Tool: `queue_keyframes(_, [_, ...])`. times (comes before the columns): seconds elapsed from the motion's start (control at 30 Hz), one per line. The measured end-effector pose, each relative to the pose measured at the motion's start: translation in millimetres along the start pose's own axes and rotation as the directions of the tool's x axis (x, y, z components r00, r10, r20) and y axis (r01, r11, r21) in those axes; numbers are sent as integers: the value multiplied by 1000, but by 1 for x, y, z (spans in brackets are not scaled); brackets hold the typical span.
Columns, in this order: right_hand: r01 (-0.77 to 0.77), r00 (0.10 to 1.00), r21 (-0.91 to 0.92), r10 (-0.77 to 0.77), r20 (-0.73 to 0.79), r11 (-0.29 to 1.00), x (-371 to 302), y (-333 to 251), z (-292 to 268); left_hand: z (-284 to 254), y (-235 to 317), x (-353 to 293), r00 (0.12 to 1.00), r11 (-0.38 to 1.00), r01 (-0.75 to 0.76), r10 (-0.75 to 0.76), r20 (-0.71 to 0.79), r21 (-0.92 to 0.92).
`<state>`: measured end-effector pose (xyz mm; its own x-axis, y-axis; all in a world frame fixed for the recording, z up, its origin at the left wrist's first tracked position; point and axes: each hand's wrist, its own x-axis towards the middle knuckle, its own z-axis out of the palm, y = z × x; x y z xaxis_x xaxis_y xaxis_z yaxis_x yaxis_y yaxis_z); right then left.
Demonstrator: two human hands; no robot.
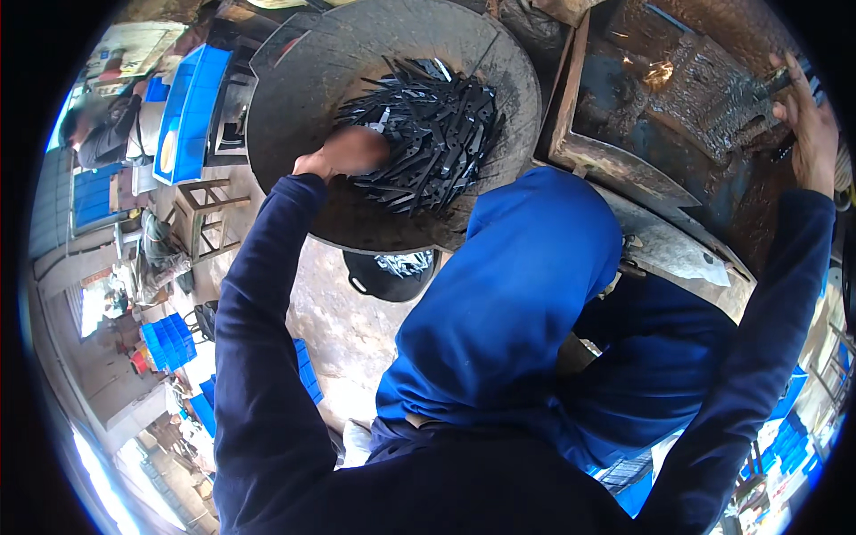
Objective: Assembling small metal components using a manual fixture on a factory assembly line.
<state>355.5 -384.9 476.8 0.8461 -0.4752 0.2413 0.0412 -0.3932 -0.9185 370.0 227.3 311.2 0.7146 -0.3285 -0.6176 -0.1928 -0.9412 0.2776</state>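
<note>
My left hand [349,152] reaches into a wide round metal pan [294,169], at the near left edge of a heap of thin dark metal strips [441,134]. The hand is blurred, so its fingers and anything in them cannot be made out. A paler piece shows just beyond it among the strips. Far to the right, my right hand [813,134] is raised with its fingers stretched and apart, holding nothing that I can see. It is beside a dark rod-like part of a wet, grimy machine bed [704,98].
A dark tub [392,283] with shiny pieces stands under the pan's near edge. The machine's raised metal rim [615,165] lies right of my blue-trousered knee [544,223]. At left are a blue bin [192,111], a wooden stool [209,214] and another person [107,134].
</note>
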Motion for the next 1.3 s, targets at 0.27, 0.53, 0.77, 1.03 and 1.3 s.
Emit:
queue_keyframes(0.27, [-27, 999, -17, 27, 24, 999, 1, -1, -5, 2, 17, -7, 984, 877, 175, -137, 118, -448])
queue_keyframes(0.53, [-60, 997, 37, 58, 42, 998, -4, -8, 1, 10, 13, -29, 991, 844, -68, -3, -131, -532])
queue_keyframes(0.77, [-50, 999, -48, 49, -13, 998, -5, -9, 3, -49, 33, -79, 984, 966, 34, -77, -160, -257])
queue_keyframes(1.03, [-47, 997, 19, 45, 63, 999, -5, -9, -1, -72, 52, -131, 987, 718, 67, -149, -60, -693])
queue_keyframes(1.3, [-67, 997, 67, 64, 47, 995, -14, -23, 7, 13, 66, -67, 992, 653, -92, -6, -127, -752])
